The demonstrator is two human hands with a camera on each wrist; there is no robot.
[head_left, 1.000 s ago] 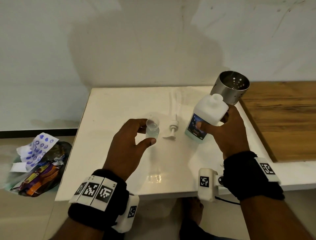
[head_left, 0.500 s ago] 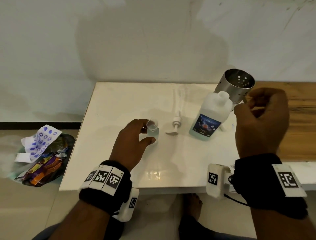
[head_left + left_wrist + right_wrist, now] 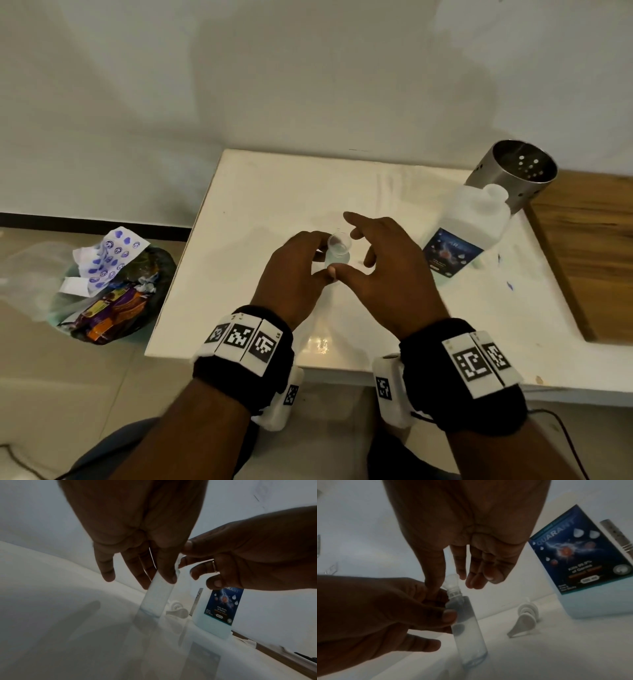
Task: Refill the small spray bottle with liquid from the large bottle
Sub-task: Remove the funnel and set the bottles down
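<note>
The small clear spray bottle (image 3: 337, 256) stands uncapped on the white table (image 3: 260, 192), partly filled with clear liquid, and a clear rounded piece sits on its neck (image 3: 453, 579). My left hand (image 3: 318, 257) grips its body between thumb and fingers. My right hand (image 3: 354, 246) hovers over its top with fingers loosely spread, the thumb beside the neck. The large white bottle (image 3: 466, 236) with a blue label stands open to the right, untouched. The white pump head (image 3: 525, 616) lies on the table between the two bottles, hidden under my right hand in the head view.
A perforated steel cylinder (image 3: 510, 178) stands behind the large bottle. A wooden surface (image 3: 589, 246) adjoins the table on the right. A bag of rubbish (image 3: 113, 291) lies on the floor at the left. The wall runs close behind the table.
My right hand let go of the large bottle, which now stands on the table, and swung left to the small bottle's top. My left hand kept its hold on the small bottle.
</note>
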